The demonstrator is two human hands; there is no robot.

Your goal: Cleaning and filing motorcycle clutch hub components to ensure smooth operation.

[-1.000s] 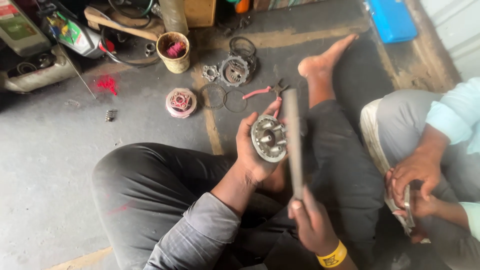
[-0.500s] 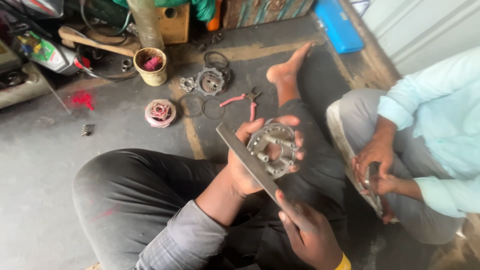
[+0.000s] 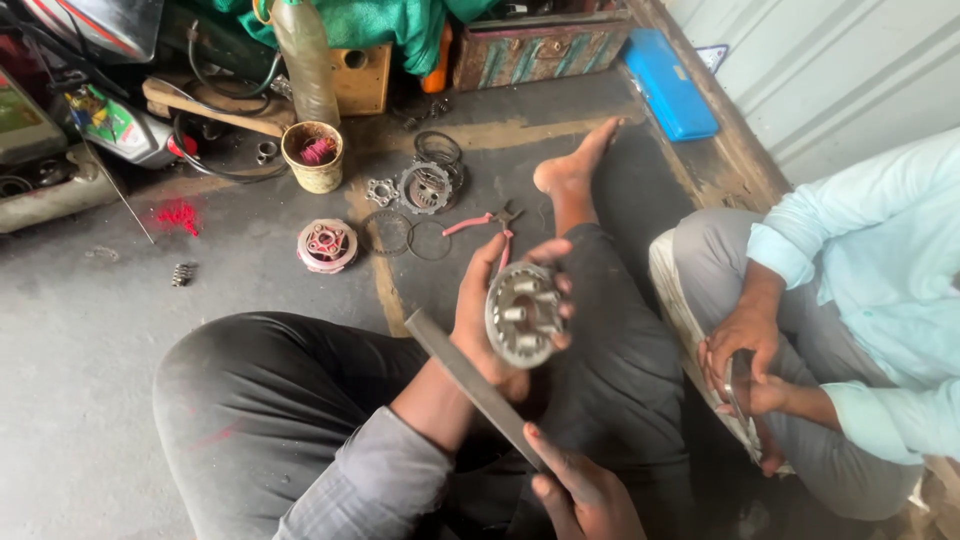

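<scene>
Over lap: left hand (image 3: 490, 320) gripped round clutch hub (image 3: 522, 314); right hand (image 3: 585, 495) clasped flat metal file (image 3: 475, 385) touching hub.

Pliers (image 3: 487, 224), metal rings (image 3: 410, 238), a small cup (image 3: 313, 156) and a blue case (image 3: 668, 82) lie on the floor (image 3: 90, 340).

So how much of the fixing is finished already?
The taking apart looks done: rings, a gear plate and a red-centred hub lie spread on the floor. In hand now: the left hand holds up a round metal plate with posts, while the right hand holds a flat file just below it. The loose parts are not yet back together.
</scene>
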